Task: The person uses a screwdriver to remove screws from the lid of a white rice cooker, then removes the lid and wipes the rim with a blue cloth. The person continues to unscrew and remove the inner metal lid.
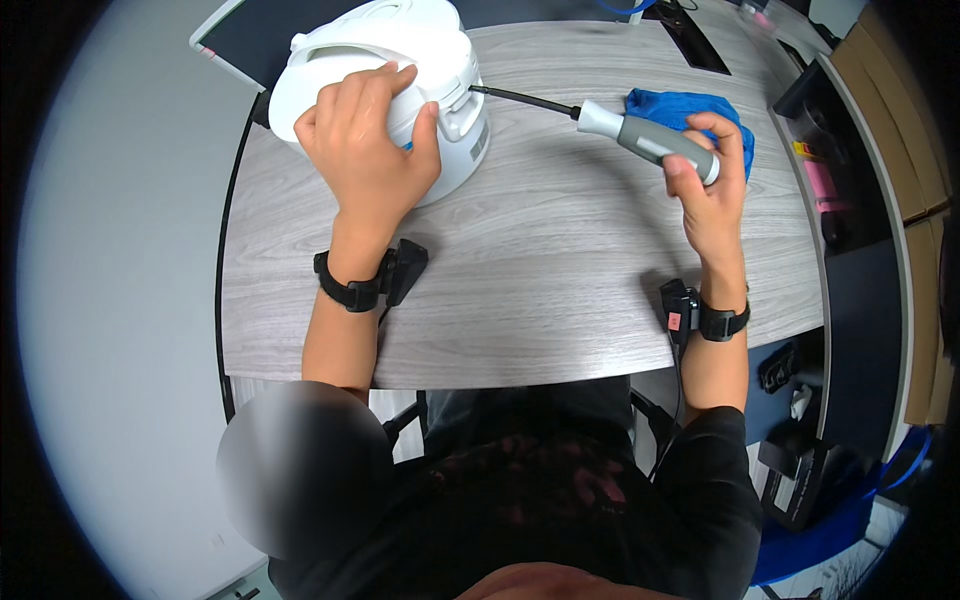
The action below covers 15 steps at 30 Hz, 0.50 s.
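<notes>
A white rice cooker (437, 40) with a rounded lid and a carrying handle stands at the far left of the desk. Over its lid and near side lies my left hand (365, 140), the fingers curled on it and the thumb set apart along the rim. My right hand (715, 185) is closed around the grey handle of a screwdriver (640, 137). The dark shaft points left, and its tip meets the right side of the cooker just under the lid. What the tip bears on is too small to make out.
The wood-grain desk (540, 290) extends to my lap. A crumpled blue cloth (665, 103) lies behind the screwdriver handle. At the right are a dark shelf unit (865, 290) and cardboard boxes (895, 100). Each wrist carries a strapped black device with a cable.
</notes>
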Available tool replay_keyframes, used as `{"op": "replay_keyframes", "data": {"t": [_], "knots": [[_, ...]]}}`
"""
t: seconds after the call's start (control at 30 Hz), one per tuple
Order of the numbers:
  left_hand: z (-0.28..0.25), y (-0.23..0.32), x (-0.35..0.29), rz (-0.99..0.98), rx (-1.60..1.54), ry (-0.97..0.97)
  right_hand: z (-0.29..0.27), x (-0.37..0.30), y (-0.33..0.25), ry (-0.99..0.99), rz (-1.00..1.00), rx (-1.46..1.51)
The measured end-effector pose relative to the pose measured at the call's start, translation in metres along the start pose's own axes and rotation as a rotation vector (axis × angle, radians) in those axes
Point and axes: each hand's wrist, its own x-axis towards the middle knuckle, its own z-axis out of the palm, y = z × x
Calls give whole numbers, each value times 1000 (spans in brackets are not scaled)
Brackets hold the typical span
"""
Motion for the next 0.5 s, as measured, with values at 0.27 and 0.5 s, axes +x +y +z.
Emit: {"op": "replay_keyframes", "data": {"t": [0.27, 0.5], "knots": [[-6, 2, 1, 9, -1, -19, 2, -6, -1, -43, -92, 121], [-3, 6, -1, -11, 2, -36, 3, -4, -3, 45, -69, -64]]}}
